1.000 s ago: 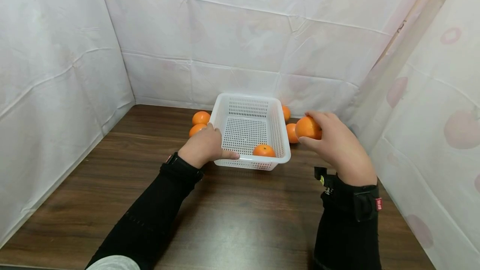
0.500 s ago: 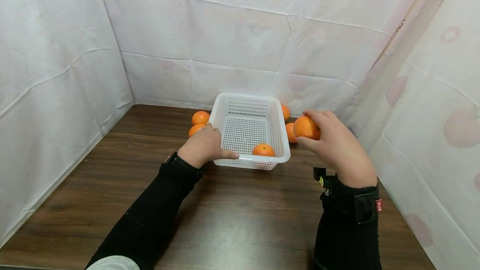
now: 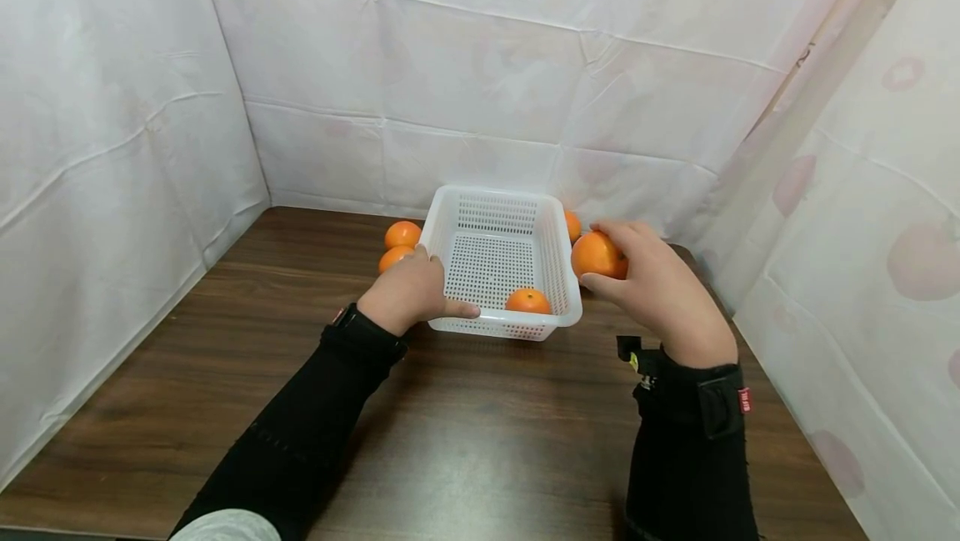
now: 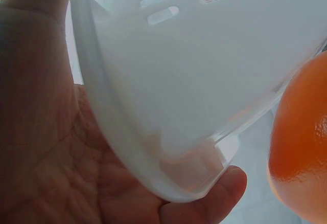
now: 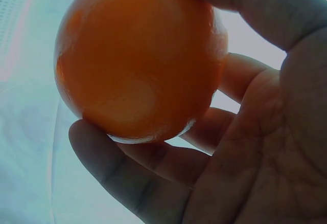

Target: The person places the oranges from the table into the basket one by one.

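A white perforated plastic basket point(image 3: 480, 270) stands on the table, with one orange point(image 3: 528, 301) inside at its near right corner. My left hand point(image 3: 408, 291) grips the basket's near left corner, thumb along the front rim. In the left wrist view, fingers point(image 4: 227, 188) curl below the basket wall point(image 4: 194, 70). My right hand point(image 3: 663, 295) holds another orange point(image 3: 597, 255) just outside the basket's right rim. The right wrist view shows thumb and fingers around this glossy orange point(image 5: 138, 60). It covers most of an orange behind it.
Two oranges, one farther back point(image 3: 402, 234) and one nearer point(image 3: 394, 257), lie left of the basket. Another orange point(image 3: 572, 226) sits by its far right side. White cloth walls point(image 3: 480, 66) enclose the brown wooden table point(image 3: 480, 441) at back and sides.
My right hand has moved left with its orange, toward the basket's right rim, now covering the orange that showed beside it. The left hand and basket have stayed put.
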Demonstrator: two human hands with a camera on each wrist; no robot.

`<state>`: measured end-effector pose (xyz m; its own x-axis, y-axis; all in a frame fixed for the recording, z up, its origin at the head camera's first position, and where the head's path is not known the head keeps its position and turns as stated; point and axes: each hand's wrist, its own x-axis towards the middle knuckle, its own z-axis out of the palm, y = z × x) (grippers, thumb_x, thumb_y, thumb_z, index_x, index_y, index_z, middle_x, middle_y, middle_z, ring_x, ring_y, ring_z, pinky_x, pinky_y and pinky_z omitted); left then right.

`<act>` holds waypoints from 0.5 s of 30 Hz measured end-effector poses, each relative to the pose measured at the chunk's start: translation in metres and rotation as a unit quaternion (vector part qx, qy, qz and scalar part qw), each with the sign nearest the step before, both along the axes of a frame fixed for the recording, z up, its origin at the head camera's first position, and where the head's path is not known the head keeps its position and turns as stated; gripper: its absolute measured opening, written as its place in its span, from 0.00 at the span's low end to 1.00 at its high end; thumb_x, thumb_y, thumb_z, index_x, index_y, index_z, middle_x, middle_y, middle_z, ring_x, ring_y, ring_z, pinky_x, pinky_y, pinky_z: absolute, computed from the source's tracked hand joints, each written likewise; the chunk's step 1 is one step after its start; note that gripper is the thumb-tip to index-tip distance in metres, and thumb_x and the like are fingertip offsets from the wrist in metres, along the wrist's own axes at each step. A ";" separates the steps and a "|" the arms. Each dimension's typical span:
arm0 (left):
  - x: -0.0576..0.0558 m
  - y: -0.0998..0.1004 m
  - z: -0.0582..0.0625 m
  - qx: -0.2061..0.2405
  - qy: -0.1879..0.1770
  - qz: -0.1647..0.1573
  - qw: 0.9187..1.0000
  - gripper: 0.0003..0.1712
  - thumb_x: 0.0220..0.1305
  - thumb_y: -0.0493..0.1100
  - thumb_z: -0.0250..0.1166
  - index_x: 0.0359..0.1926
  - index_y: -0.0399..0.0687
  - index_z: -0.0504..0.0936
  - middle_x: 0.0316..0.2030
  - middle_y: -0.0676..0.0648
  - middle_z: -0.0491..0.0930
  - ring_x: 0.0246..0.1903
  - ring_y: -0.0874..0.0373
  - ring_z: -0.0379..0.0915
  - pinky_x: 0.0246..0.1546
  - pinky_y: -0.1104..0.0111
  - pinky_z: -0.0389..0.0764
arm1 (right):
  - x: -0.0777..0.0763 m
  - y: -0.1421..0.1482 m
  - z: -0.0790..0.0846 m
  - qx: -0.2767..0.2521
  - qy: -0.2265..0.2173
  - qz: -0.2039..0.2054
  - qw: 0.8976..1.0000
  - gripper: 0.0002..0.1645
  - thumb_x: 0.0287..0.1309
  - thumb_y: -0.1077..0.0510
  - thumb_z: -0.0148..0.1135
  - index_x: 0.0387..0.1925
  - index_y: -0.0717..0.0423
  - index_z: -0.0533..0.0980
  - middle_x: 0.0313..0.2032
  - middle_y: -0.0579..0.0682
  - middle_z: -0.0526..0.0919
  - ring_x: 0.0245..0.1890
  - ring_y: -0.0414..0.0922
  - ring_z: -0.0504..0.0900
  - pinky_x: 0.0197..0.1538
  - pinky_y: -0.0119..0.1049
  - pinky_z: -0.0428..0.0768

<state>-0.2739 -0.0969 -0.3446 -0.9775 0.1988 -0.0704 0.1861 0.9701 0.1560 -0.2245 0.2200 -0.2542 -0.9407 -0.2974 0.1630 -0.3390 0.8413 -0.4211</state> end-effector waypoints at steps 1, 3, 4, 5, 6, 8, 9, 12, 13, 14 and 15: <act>0.000 0.000 0.000 0.001 0.001 0.000 1.000 0.64 0.49 0.87 0.67 0.58 0.31 0.76 0.64 0.30 0.73 0.45 0.46 0.76 0.50 0.56 0.83 | 0.000 0.000 0.000 0.000 0.000 0.000 1.000 0.35 0.69 0.48 0.70 0.73 0.46 0.70 0.63 0.57 0.73 0.55 0.55 0.72 0.54 0.52 0.75; 0.000 0.001 0.000 0.002 0.003 0.000 1.000 0.64 0.49 0.87 0.67 0.58 0.31 0.76 0.64 0.30 0.73 0.45 0.46 0.76 0.50 0.56 0.83 | -0.001 0.000 -0.001 0.000 -0.002 -0.002 1.000 0.35 0.69 0.47 0.70 0.73 0.46 0.69 0.63 0.57 0.73 0.55 0.55 0.72 0.54 0.51 0.75; 0.000 0.001 0.000 0.002 0.004 0.000 1.000 0.63 0.49 0.87 0.67 0.58 0.31 0.76 0.63 0.30 0.74 0.45 0.46 0.76 0.49 0.56 0.83 | -0.001 0.000 -0.001 0.000 -0.002 -0.003 1.000 0.35 0.69 0.47 0.70 0.73 0.46 0.69 0.63 0.57 0.73 0.55 0.55 0.72 0.54 0.51 0.75; 0.000 0.001 0.000 0.004 0.004 0.000 1.000 0.63 0.49 0.87 0.67 0.57 0.31 0.76 0.62 0.31 0.74 0.45 0.46 0.76 0.49 0.56 0.84 | -0.001 0.000 -0.002 0.000 -0.001 -0.003 1.000 0.36 0.69 0.47 0.70 0.73 0.46 0.69 0.64 0.57 0.73 0.55 0.55 0.73 0.54 0.51 0.75; 0.000 0.001 0.000 0.005 0.004 0.001 1.000 0.63 0.49 0.87 0.67 0.57 0.31 0.76 0.62 0.31 0.74 0.45 0.46 0.76 0.49 0.56 0.84 | -0.001 0.000 -0.002 -0.001 -0.002 -0.003 1.000 0.36 0.69 0.46 0.70 0.74 0.46 0.69 0.64 0.56 0.73 0.54 0.55 0.73 0.54 0.51 0.75; 0.000 0.001 0.000 0.006 0.005 0.001 1.000 0.63 0.49 0.87 0.68 0.57 0.31 0.76 0.61 0.31 0.74 0.46 0.46 0.75 0.49 0.55 0.84 | -0.002 0.000 -0.003 -0.002 -0.003 -0.001 1.000 0.35 0.70 0.46 0.70 0.73 0.46 0.69 0.64 0.56 0.73 0.54 0.55 0.73 0.53 0.51 0.75; 0.000 0.001 0.000 0.006 0.004 0.002 1.000 0.63 0.49 0.87 0.68 0.57 0.31 0.76 0.62 0.31 0.74 0.46 0.45 0.75 0.49 0.55 0.84 | -0.003 0.000 -0.003 -0.001 -0.003 0.001 1.000 0.35 0.70 0.47 0.69 0.73 0.46 0.70 0.63 0.56 0.73 0.54 0.55 0.72 0.53 0.51 0.75; 0.001 0.001 0.001 0.008 0.002 0.004 1.000 0.63 0.50 0.86 0.68 0.58 0.31 0.76 0.64 0.30 0.73 0.46 0.45 0.75 0.51 0.55 0.84 | -0.006 -0.001 -0.005 -0.001 -0.002 0.008 1.000 0.32 0.70 0.48 0.69 0.71 0.46 0.70 0.61 0.56 0.74 0.54 0.55 0.72 0.53 0.51 0.74; 0.001 0.001 0.001 0.009 0.001 0.005 1.000 0.64 0.49 0.86 0.68 0.59 0.31 0.76 0.65 0.30 0.73 0.47 0.45 0.75 0.51 0.55 0.83 | -0.007 -0.001 -0.005 -0.002 -0.004 0.010 1.000 0.32 0.70 0.48 0.69 0.71 0.47 0.71 0.61 0.56 0.74 0.54 0.55 0.72 0.53 0.51 0.74; 0.001 0.001 0.001 0.009 0.000 0.005 1.000 0.64 0.49 0.86 0.68 0.59 0.31 0.76 0.65 0.29 0.72 0.47 0.45 0.76 0.52 0.55 0.83 | -0.008 -0.001 -0.006 -0.002 -0.006 0.011 1.000 0.32 0.70 0.48 0.69 0.70 0.47 0.71 0.61 0.56 0.74 0.54 0.55 0.71 0.53 0.51 0.74; 0.001 0.002 0.001 0.008 -0.001 0.006 1.000 0.64 0.49 0.86 0.68 0.60 0.31 0.75 0.66 0.29 0.72 0.47 0.44 0.76 0.52 0.55 0.83 | -0.009 -0.002 -0.007 -0.003 -0.008 0.012 1.000 0.32 0.70 0.48 0.69 0.70 0.47 0.71 0.60 0.57 0.74 0.54 0.55 0.71 0.52 0.51 0.74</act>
